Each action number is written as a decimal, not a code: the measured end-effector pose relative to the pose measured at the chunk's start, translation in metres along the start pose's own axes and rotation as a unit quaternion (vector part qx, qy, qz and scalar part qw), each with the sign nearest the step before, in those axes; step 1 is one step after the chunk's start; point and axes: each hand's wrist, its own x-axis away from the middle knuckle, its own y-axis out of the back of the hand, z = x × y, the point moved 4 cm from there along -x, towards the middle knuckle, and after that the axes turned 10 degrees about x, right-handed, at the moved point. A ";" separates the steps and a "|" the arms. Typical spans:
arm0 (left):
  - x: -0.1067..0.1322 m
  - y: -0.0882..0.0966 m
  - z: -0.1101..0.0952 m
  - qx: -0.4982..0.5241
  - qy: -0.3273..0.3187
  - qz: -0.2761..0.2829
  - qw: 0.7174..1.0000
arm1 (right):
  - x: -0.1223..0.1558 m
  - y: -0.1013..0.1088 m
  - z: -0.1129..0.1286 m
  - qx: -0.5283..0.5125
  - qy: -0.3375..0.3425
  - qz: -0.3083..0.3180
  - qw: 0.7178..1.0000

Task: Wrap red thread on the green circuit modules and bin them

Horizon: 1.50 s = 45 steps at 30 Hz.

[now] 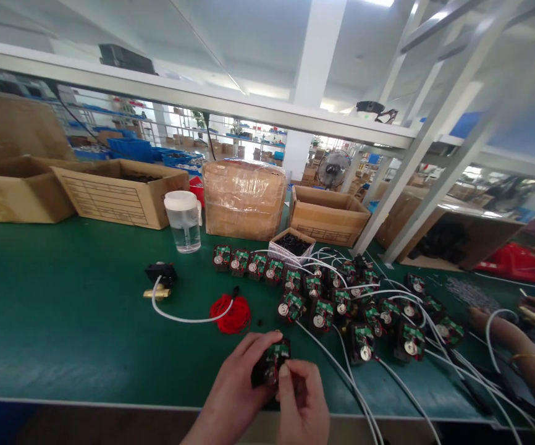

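Note:
My left hand (235, 377) grips a small black module with a green circuit board (273, 361) just above the near edge of the green table (63, 321). My right hand (302, 398) is closed beside it, its fingertips pressed on the module's lower front. Both hands hold the same module. Several like modules (323, 303) with white cables (388, 371) lie in rows just beyond my hands.
A red coil (231, 314) with a white cable leads to a black-and-brass part (160, 278) on the left. A clear jug (184, 221), cardboard boxes (119, 191) and a small box of black parts (291, 246) stand at the back. Another person's hands (527, 327) work at right.

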 end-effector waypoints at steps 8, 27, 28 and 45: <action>0.000 0.000 -0.001 -0.001 -0.009 0.000 1.000 | -0.035 0.021 0.022 0.040 0.096 0.226 0.969; 0.001 0.000 -0.002 0.001 0.003 -0.004 1.000 | -0.024 0.016 0.021 0.104 0.145 0.082 0.981; 0.001 0.000 -0.001 0.000 0.004 -0.003 1.000 | -0.020 0.013 0.019 0.094 0.127 0.068 0.985; 0.001 -0.001 0.002 -0.009 -0.004 -0.004 1.000 | -0.019 0.007 -0.021 0.015 -0.005 0.149 0.989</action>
